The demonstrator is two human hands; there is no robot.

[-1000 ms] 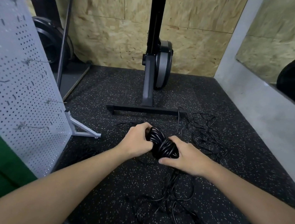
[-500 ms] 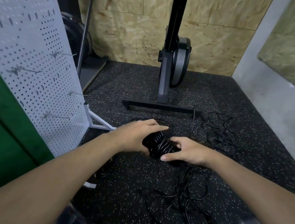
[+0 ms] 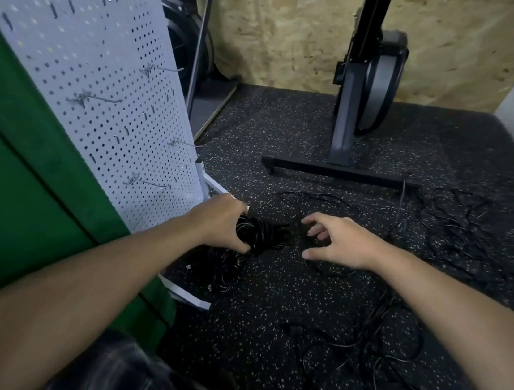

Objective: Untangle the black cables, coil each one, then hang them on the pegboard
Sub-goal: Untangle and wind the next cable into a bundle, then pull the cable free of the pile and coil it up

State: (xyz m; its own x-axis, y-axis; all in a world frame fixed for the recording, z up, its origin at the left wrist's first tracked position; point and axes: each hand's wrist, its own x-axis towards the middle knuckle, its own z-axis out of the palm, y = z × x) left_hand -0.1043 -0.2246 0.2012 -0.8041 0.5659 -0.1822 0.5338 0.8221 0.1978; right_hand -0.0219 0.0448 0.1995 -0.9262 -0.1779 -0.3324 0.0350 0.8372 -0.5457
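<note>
— Speckled black floor (image 3: 269,296) up to a chipboard wall (image 3: 285,36). What's at the left?
— A white pegboard (image 3: 101,78), tilted, with metal hooks sticking out.
— And the hands?
— The left hand (image 3: 216,222) is near the board's foot, fingers curled tight round a coiled black cable (image 3: 262,232). The right hand (image 3: 337,243) is just beside the coil, not touching it, fingers spread and loosely bent.
— Further right?
— Tangled loose cables (image 3: 459,226) on the floor.

black coiled cable (image 3: 259,234), white perforated pegboard (image 3: 101,78), speckled black floor (image 3: 269,293)
</note>
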